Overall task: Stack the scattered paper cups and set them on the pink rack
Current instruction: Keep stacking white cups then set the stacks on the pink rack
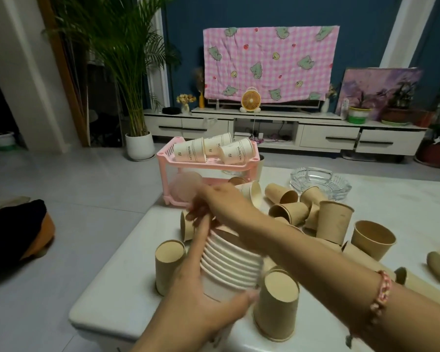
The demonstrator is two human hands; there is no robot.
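Head view: we see our left hand (206,301) and right hand (214,201), fingers gripping stacked white cups (231,262) over the white bench (127,250), brown cups (333,222) scattered there, the pink rack (168,154) at its far edge.

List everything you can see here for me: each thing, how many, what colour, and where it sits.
White cup stack: one nested stack, white, held over the near table.
White cups: three lying, white with print, top shelf of rack.
Pink rack: one, pink, far table edge.
Brown cups: many, brown, scattered on the table, some upside down, some lying.
Glass ashtray: one, clear, far right of table.
Table: one, white.
Fan: one, orange, on the TV cabinet.
Potted palm: one, green, white pot, floor.
Left hand: grips the stack's base.
Right hand: at the stack's top.
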